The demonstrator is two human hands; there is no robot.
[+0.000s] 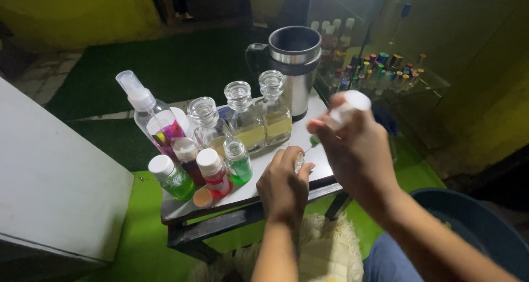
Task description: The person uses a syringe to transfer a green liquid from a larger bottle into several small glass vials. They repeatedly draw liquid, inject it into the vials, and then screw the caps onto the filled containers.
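Far left, a white panel (pixel 55 183) fills the edge of the view, with green matting (pixel 138 227) on the floor beside it. Moving in, the small white table (pixel 248 191) comes up, crowded on its left half. A clear spray bottle (pixel 149 114) with pink and multicoloured contents stands tilted at the back. In front of it sits a row of little white-capped bottles: one with green liquid (pixel 171 177), one with red liquid (pixel 214 174), and a clear-capped one with green liquid (pixel 238 161) just beside them. A small orange cap (pixel 202 198) lies near the table's front edge. Behind these stand three glass stoppered bottles (pixel 242 117) holding pale yellow liquid, shoulder to shoulder, and at the back a steel mug (pixel 295 67) with a black handle.

Now the hands. The left hand (pixel 284 185) rests on the table's front edge, fingers curled around a tiny glass vial (pixel 299 162), holding it upright. Just above and to the right, the right hand (pixel 355 150) grips a white-topped dropper bottle (pixel 344 110), blurred, tipped down so its green tip points at the vial's mouth; whether they touch cannot be told.

Further right, a glass shelf of small coloured bottles (pixel 380 70) sits in shadow, and a dark blue tub (pixel 468 227) is at the lower right.
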